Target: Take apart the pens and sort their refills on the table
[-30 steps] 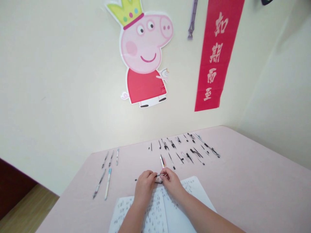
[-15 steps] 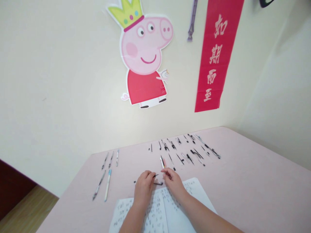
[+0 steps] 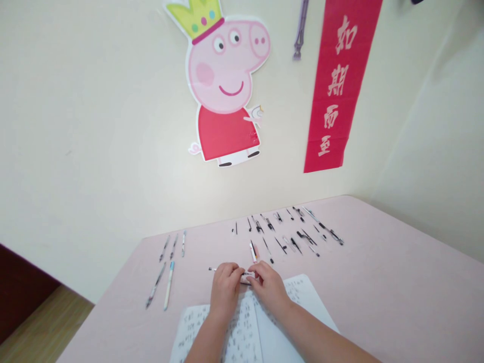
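Observation:
My left hand (image 3: 226,283) is closed around a slender pen (image 3: 212,269), whose dark-tipped end sticks out to the left of the fingers. My right hand (image 3: 267,283) faces it, thumb and index finger pinched near the pen's other end; what lies in the pinch is too small to make out. Between the hands a thin dark piece shows, and just below it a dark pen part (image 3: 245,283) is partly hidden by the fingers. Both forearms reach over an open notebook (image 3: 242,330) with handwriting on its pages.
Several whole pens (image 3: 169,286) lie at the left of the pink table (image 3: 124,302). Taken-apart pens, with refills, caps and barrels (image 3: 296,245), are spread in rows toward the back right. A white and orange pen piece (image 3: 253,251) lies just beyond my right hand.
My hands have come closer together. My right fingers have closed in toward my left hand, and more of the pen's end now shows left of my left hand, higher than before.

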Tool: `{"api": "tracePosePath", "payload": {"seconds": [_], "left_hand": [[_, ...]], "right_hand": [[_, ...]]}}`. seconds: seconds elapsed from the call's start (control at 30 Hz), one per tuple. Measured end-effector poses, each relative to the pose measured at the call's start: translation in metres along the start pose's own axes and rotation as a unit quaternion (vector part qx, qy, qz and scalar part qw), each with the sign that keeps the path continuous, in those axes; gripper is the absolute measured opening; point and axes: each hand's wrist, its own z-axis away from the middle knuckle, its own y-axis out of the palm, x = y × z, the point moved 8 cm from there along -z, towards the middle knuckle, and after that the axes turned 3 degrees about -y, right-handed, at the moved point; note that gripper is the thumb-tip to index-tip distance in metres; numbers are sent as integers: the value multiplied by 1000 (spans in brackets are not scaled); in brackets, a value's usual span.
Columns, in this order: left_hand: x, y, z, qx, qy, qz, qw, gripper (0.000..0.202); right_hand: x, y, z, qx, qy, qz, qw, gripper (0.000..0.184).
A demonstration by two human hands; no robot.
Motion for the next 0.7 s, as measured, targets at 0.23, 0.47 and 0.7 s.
{"api": "tracePosePath", "payload": {"seconds": [0.23, 0.47, 0.7], "left_hand": [[-1, -3, -1, -18, 14, -5, 1000, 17], [27, -14, -1, -54, -40, -11, 998, 18], [52, -34, -4, -74, -72, -39, 994, 20]], "right_hand": [[-2, 1, 0, 7, 2, 22, 1000, 11], [-13, -2, -1, -19, 20, -8, 1000, 11], [-27, -3, -2, -66, 31, -58, 996, 13]]}}
